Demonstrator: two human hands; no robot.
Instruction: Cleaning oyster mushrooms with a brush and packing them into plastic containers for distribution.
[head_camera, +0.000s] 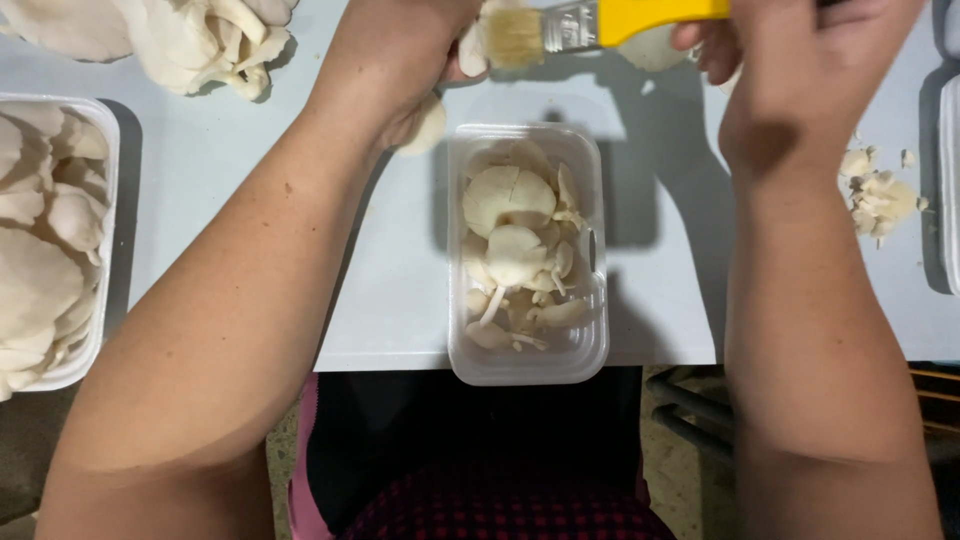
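Brushing an oyster mushroom above a clear plastic tray

Left hand (405, 60) is closed around 1 oyster mushroom (472, 48); right hand (800, 50) is clamped on a yellow-handled brush (600, 25), bristles touching the mushroom. Both are above the table (400, 300), just beyond the clear tray (527, 368) of mushrooms.

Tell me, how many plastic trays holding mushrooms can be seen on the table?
2. One clear tray sits at the table's near edge between the arms; another tray is at the left edge, partly cut off. Objects at the right edge may be more trays.
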